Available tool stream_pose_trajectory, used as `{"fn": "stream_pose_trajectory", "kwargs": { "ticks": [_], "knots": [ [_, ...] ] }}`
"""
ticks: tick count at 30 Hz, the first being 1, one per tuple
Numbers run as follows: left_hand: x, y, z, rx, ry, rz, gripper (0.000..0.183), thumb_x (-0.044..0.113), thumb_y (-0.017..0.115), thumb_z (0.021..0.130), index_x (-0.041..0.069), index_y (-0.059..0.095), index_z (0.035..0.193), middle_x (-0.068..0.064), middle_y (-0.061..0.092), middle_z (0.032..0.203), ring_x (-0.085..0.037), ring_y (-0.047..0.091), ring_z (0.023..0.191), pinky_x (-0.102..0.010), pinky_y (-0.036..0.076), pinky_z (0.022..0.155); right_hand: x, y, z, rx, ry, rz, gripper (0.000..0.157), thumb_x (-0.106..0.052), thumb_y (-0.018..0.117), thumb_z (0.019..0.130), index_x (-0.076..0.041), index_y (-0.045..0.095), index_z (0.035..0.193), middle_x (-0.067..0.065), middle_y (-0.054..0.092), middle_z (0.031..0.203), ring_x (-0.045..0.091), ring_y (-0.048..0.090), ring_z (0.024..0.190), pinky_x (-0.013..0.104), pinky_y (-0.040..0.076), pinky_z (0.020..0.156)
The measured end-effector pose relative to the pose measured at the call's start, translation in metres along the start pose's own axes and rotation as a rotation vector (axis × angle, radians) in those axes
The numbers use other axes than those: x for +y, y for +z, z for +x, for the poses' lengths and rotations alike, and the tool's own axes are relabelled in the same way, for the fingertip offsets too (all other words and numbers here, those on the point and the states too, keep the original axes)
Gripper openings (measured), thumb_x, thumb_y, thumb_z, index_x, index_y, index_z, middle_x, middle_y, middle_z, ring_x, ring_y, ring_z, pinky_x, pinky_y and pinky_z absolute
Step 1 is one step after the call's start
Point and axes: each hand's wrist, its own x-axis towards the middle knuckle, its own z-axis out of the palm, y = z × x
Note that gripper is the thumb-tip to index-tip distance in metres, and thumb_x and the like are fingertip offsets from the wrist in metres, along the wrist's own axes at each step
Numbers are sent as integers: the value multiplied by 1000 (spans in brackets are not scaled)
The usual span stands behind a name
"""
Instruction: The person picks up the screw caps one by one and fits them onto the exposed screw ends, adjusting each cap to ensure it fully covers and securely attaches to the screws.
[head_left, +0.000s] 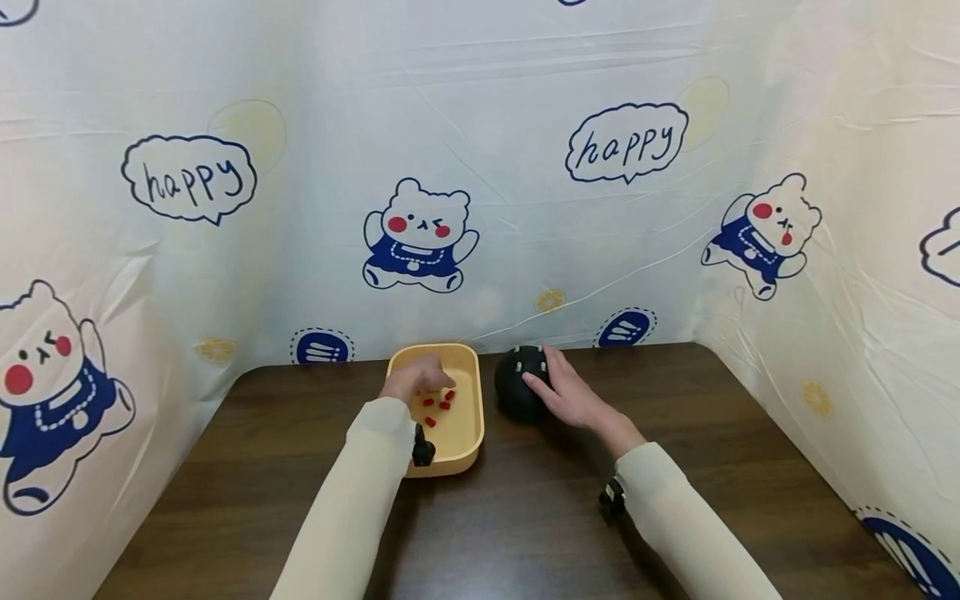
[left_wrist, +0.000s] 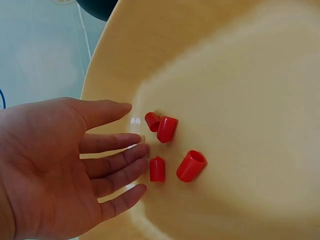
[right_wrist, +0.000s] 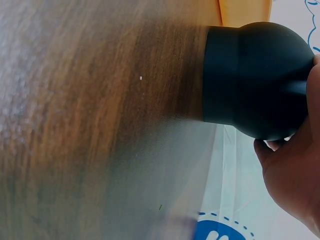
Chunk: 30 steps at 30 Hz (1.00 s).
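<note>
A yellow, rounded tray holds several small red caps, hollow at one end. My left hand reaches into its far left part. In the left wrist view the fingers are nearly straight and spread, fingertips right beside the caps, with nothing held. Right of the tray stands a black, ball-topped object on a short cylindrical base, with small pale pegs on top. My right hand grips it from the right, thumb on the near side and fingers round the far side.
Tray and black object stand side by side near the far edge of a dark wooden table. A pale printed curtain with bears and "happy" bubbles hangs behind the table and along both sides.
</note>
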Motion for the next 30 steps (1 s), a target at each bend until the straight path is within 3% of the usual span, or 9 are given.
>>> {"fn": "stream_pose_trajectory", "kwargs": {
  "ticks": [11, 16, 23, 30],
  "knots": [
    [-1, 5, 2, 53, -42, -96, 23, 19, 69, 94, -3, 74, 100, -14, 67, 83, -26, 57, 70, -30, 46, 64, -1, 0, 0, -15, 32, -1, 82, -58, 42, 105, -8, 11, 163, 20, 21, 165, 37, 30, 149, 56, 27, 120],
    [0, 6, 4, 83, -76, -119, 23, 18, 73, 90, -2, 73, 101, -15, 68, 85, -27, 61, 73, -30, 49, 64, -2, -1, 0, -10, 21, 1, 82, -57, 43, 106, -7, 12, 163, 21, 22, 165, 38, 31, 148, 58, 27, 120],
    [4, 7, 4, 110, -124, -154, 25, 17, 79, 86, 0, 75, 104, -16, 71, 91, -29, 65, 80, -37, 57, 79, -1, -1, 1, -7, 18, -2, 82, -56, 43, 106, -7, 12, 163, 20, 21, 165, 37, 31, 149, 57, 27, 120],
    [5, 9, 3, 106, -126, -156, 22, 19, 81, 84, 2, 78, 97, -14, 73, 86, -28, 65, 76, -36, 56, 73, 0, -1, 0, -7, 18, 5, 81, -56, 43, 106, -7, 13, 162, 20, 22, 165, 37, 32, 148, 57, 27, 120]
  ]
}}
